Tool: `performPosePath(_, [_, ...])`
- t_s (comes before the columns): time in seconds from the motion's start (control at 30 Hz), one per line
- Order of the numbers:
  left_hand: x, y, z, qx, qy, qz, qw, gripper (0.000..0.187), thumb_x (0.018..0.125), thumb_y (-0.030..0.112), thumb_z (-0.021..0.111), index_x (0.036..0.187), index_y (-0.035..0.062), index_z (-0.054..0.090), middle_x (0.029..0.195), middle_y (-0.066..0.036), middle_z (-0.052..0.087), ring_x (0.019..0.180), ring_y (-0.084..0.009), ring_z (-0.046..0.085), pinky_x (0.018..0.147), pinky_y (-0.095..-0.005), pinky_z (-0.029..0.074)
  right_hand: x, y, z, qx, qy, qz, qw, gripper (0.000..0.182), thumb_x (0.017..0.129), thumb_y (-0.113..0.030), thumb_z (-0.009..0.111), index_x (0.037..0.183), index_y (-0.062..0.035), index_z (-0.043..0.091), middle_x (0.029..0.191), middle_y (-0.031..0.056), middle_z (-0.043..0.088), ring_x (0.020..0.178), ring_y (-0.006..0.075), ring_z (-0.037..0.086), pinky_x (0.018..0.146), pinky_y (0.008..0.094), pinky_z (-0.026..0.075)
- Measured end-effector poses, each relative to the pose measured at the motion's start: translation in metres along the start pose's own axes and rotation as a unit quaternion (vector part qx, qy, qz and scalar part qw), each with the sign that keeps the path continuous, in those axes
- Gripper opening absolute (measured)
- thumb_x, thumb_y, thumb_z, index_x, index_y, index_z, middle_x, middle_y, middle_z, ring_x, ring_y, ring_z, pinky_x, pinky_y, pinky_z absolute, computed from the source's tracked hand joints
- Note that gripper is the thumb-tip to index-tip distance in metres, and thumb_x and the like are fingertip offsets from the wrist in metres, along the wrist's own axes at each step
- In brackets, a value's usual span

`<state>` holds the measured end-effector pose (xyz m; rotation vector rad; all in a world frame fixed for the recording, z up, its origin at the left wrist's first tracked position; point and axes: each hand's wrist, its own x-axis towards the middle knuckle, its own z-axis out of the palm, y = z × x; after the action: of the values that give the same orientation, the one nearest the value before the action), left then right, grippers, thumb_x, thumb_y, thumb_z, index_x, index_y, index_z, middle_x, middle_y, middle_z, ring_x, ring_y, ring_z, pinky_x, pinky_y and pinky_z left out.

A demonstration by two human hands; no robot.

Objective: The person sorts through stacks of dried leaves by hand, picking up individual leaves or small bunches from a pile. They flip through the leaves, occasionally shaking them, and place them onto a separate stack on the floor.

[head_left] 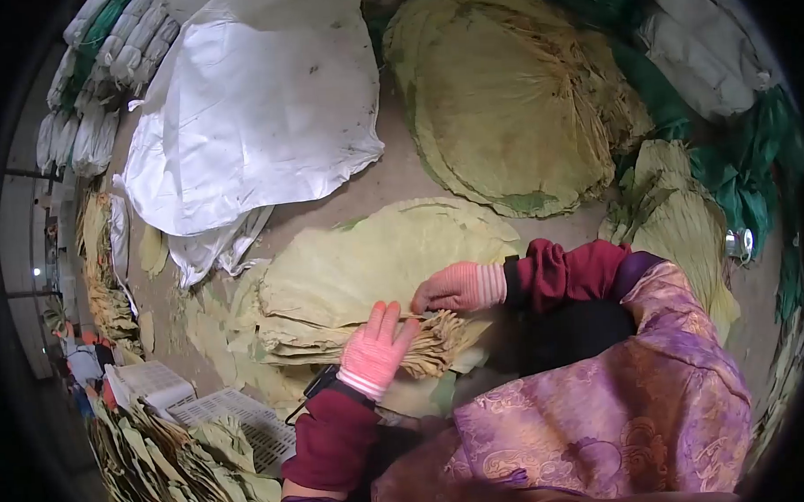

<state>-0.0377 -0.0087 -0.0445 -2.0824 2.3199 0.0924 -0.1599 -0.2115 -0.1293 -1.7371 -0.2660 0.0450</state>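
A stack of large pale-green dried leaves (384,247) lies in front of me, folded over, its crumpled gathered edges (436,343) facing me. My left hand (376,351), in a pink knit glove with orange-red fingertips, rests on the folded near edge with its fingers stretched out. My right hand (456,289), in a matching glove, is on top of the stack. Its fingers are bent and close together at the leaf edge, just right of the left fingertips. Those right fingertips are partly hidden.
Beyond the stack lie a white woven sheet (264,105) and a broad round pile of leaves (503,106). More leaves (675,215) stand at right beside green netting (744,168). Bundled leaves (170,463) and a white slatted crate (240,420) are at lower left.
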Motion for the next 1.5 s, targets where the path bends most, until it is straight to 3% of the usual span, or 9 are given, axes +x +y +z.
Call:
performPosePath(0.47, [0.029,-0.005,-0.011,0.028,-0.043,-0.005,0.999,0.048,0.070,0.012,0.055,0.118,0.0055,0.053,0.102,-0.003,0.059,0.077,-0.0194,0.055,0.060,-0.0318,0.043,-0.019,-0.004,-0.045,-0.099,0.169,0.051,0.979,0.024,0.091,-0.014,0.049,0.112,-0.0036,0.054,0.109,0.0165,0.059,0.100,0.0273,0.057,0.087,0.0336,0.044])
performPosePath(0.53, [0.028,-0.007,-0.015,-0.021,-0.036,-0.029,0.999,0.049,0.069,0.012,0.055,0.117,0.0045,0.053,0.102,-0.005,0.060,0.078,-0.0201,0.055,0.064,-0.0335,0.043,-0.033,0.041,-0.103,-0.044,0.355,-0.005,0.934,0.034,0.086,-0.020,0.055,0.115,-0.0036,0.053,0.112,0.0167,0.058,0.100,0.0286,0.057,0.087,0.0363,0.045])
performPosePath(0.6, [0.028,-0.009,-0.016,-0.023,-0.035,-0.034,0.999,0.049,0.069,0.012,0.055,0.117,0.0041,0.053,0.102,-0.005,0.060,0.077,-0.0204,0.055,0.065,-0.0342,0.043,-0.065,0.019,-0.187,-0.225,0.536,0.261,0.771,0.051,0.075,-0.032,0.066,0.116,-0.0043,0.053,0.109,0.0165,0.057,0.100,0.0302,0.056,0.087,0.0398,0.045])
performPosePath(0.67, [0.026,-0.010,-0.014,-0.027,-0.036,-0.039,0.998,0.049,0.069,0.012,0.055,0.117,0.0038,0.053,0.101,-0.006,0.061,0.077,-0.0207,0.055,0.066,-0.0349,0.042,-0.103,0.051,-0.256,-0.447,0.585,0.304,0.605,0.051,0.074,-0.033,0.066,0.118,-0.0099,0.054,0.113,0.0165,0.057,0.104,0.0322,0.054,0.088,0.0394,0.045])
performPosePath(0.97, [0.027,-0.008,-0.003,-0.058,-0.034,-0.026,0.997,0.055,0.060,0.005,0.056,0.115,0.0020,0.053,0.098,-0.007,0.061,0.078,-0.0230,0.056,0.069,-0.0356,0.041,-0.101,0.052,-0.283,-0.326,0.504,0.517,0.610,0.038,0.076,-0.030,0.062,0.112,-0.0171,0.060,0.117,0.0125,0.055,0.106,0.0325,0.054,0.090,0.0397,0.044])
performPosePath(1.07, [0.026,-0.005,-0.002,-0.039,-0.040,-0.016,0.998,0.051,0.063,0.005,0.055,0.114,0.0024,0.054,0.097,-0.007,0.061,0.079,-0.0218,0.056,0.070,-0.0359,0.041,-0.098,0.077,-0.247,-0.438,0.577,0.219,0.654,0.031,0.077,-0.007,0.058,0.107,-0.0141,0.062,0.108,0.0136,0.059,0.099,0.0309,0.057,0.085,0.0359,0.048])
performPosePath(1.13, [0.026,-0.003,-0.004,-0.039,-0.019,-0.017,0.999,0.047,0.065,0.006,0.054,0.112,0.0025,0.054,0.096,-0.007,0.061,0.079,-0.0206,0.056,0.073,-0.0356,0.041,-0.079,0.120,-0.202,-0.086,0.610,-0.005,0.788,0.026,0.076,-0.003,0.059,0.101,-0.0079,0.062,0.101,0.0147,0.062,0.092,0.0279,0.060,0.081,0.0325,0.049])
performPosePath(1.3, [0.024,0.002,-0.003,-0.004,0.000,-0.010,1.000,0.038,0.070,0.010,0.052,0.108,0.0039,0.055,0.090,-0.005,0.058,0.077,-0.0190,0.055,0.077,-0.0369,0.042,-0.023,-0.008,-0.057,-0.370,0.075,0.163,0.912,0.013,0.074,-0.014,0.058,0.086,-0.0090,0.062,0.082,0.0098,0.064,0.074,0.0265,0.062,0.066,0.0403,0.050])
performPosePath(1.5, [0.011,0.006,0.014,-0.001,-0.035,0.016,0.999,0.035,0.073,0.014,0.051,0.106,0.0048,0.055,0.089,-0.007,0.056,0.077,-0.0203,0.054,0.078,-0.0337,0.044,-0.031,0.033,-0.037,-0.497,0.131,0.028,0.857,0.011,0.073,-0.015,0.057,0.083,-0.0152,0.060,0.088,0.0070,0.062,0.094,0.0290,0.056,0.082,0.0454,0.045])
